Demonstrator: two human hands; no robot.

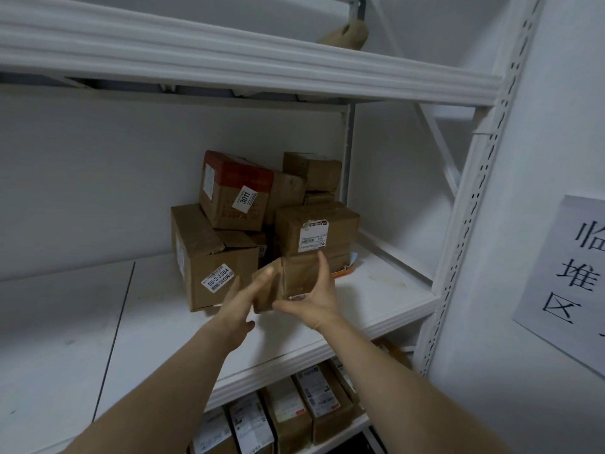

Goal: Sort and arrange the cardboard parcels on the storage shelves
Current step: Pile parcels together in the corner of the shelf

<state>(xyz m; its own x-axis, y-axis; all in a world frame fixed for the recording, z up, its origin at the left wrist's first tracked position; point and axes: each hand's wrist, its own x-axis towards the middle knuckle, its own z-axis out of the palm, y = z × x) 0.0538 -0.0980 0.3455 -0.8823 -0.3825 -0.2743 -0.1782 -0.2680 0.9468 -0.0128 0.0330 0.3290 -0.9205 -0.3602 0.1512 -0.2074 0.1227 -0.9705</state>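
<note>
Shelf: we face the white middle shelf, which carries a pile of cardboard parcels toward its back right corner.
Big parcel: the big parcel stands at the left of the pile, nearest the shelf's front edge, with a sticker reading 56-3-3304.
Red-topped parcel: the red-topped parcel sits tilted on the big parcel, with a sticker reading 3011.
Left hand: our left hand lies with straight fingers flat against the small parcel's left face; it is blurred.
Small parcel: the small parcel is between our 2 hands, in front of the pile and back from the front edge; we cannot tell whether it touches the shelf.
Right hand: our right hand grips the small parcel, thumb at its bottom edge and fingers up its right side.
Labelled parcel: the labelled parcel is just behind our right hand, its white shipping label facing us.
Lower row: a row of parcels stands side by side below the front edge.
Sign: a paper sign hangs on the wall right of the rack.
</note>
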